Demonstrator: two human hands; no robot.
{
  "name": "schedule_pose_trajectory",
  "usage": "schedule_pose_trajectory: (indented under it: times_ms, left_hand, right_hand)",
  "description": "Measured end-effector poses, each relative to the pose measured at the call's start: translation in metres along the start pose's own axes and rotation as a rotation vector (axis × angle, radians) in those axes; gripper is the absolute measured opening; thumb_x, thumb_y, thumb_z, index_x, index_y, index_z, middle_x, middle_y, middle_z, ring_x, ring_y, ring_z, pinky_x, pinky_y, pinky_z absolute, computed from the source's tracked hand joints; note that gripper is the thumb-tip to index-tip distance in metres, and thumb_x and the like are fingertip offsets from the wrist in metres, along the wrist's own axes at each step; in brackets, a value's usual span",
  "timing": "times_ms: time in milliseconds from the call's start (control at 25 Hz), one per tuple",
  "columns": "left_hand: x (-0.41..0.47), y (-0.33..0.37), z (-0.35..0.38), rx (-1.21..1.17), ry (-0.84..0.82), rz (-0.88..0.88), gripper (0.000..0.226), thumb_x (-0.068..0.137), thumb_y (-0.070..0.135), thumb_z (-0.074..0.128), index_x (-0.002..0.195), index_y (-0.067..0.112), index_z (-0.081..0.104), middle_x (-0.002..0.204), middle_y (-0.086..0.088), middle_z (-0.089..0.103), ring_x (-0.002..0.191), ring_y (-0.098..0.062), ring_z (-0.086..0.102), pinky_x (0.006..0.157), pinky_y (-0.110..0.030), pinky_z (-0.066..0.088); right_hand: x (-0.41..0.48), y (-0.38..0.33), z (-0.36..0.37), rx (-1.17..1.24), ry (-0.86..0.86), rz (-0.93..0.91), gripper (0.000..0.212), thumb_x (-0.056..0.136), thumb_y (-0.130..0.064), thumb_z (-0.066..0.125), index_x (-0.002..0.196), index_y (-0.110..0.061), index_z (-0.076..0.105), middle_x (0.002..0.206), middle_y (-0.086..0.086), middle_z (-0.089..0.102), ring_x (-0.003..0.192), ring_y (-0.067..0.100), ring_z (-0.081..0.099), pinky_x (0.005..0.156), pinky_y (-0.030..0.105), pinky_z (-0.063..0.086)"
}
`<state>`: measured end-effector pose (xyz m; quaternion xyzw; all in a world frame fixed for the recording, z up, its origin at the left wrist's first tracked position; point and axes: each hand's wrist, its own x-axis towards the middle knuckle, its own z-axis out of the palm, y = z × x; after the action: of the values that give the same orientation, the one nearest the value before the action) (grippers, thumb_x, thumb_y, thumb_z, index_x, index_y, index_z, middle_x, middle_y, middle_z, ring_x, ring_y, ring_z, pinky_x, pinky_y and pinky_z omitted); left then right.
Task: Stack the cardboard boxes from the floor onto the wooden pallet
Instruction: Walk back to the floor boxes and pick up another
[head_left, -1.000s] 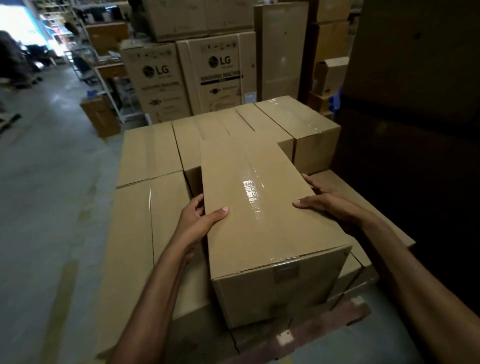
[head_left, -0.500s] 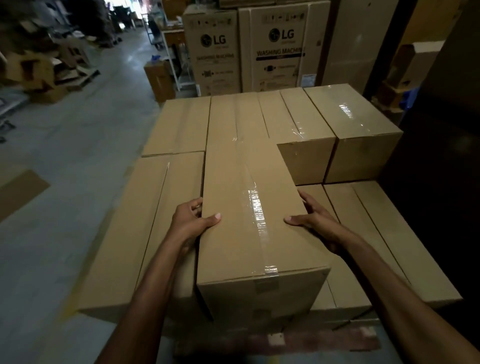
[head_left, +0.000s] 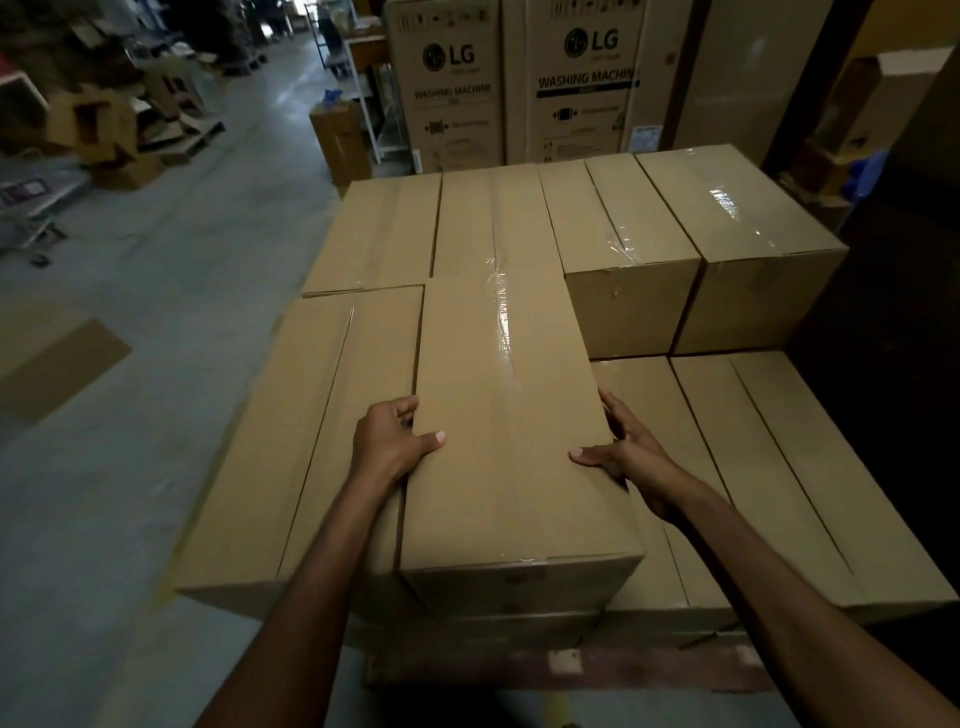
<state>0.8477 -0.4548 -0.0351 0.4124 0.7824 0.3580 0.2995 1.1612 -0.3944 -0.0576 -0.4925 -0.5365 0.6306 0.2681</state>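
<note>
Lowered since a second ago: carried box, top now level with left neighbour box, long edges parallel. Nearest, wooden pallet edge under the stack. Gripped at both long sides by left hand and right hand, thumbs on top, fingers curled down the walls. Right: lower tier. Left: aisle floor, flat cardboard sheet. Far: cartons printed "LG", "WASHING MACHINE".

tan cardboard boxes w/ clear glossy tape, grey floor, reddish-brown pallet
</note>
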Motion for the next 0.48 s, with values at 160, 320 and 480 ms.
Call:
schedule_pose_trajectory:
  times_ms: [160, 320, 480]
  left_hand:
    - [0.004, -0.007, 0.002, 0.249, 0.042, 0.132, 0.065, 0.073, 0.025, 0.091, 0.132, 0.014, 0.069, 0.129, -0.006, 0.071, 0.120, -0.023, 0.066, 0.103, -0.036, 0.053]
    - [-0.004, -0.024, -0.002, 0.310, -0.016, 0.226, 0.058, 0.083, 0.030, 0.083, 0.137, 0.015, 0.066, 0.147, -0.008, 0.058, 0.137, -0.028, 0.050, 0.115, -0.046, 0.042]
    - [-0.018, -0.044, -0.018, 0.354, -0.154, 0.318, 0.054, 0.091, 0.035, 0.075, 0.142, 0.024, 0.061, 0.158, 0.002, 0.046, 0.150, -0.023, 0.032, 0.120, -0.038, 0.024]
  right_hand:
    - [-0.002, -0.003, 0.015, -0.040, 0.074, -0.017, 0.101, 0.076, -0.002, 0.084, 0.156, -0.039, 0.036, 0.146, -0.009, 0.053, 0.133, 0.016, 0.051, 0.099, 0.033, 0.046]
    - [-0.012, -0.001, 0.031, -0.157, 0.178, -0.017, 0.094, 0.083, -0.008, 0.081, 0.160, -0.032, 0.033, 0.157, -0.003, 0.043, 0.136, 0.017, 0.045, 0.113, 0.043, 0.043]
    - [-0.031, 0.009, 0.045, -0.303, 0.198, -0.042, 0.089, 0.085, -0.020, 0.082, 0.159, -0.028, 0.034, 0.162, -0.004, 0.037, 0.145, 0.019, 0.038, 0.114, 0.036, 0.037]
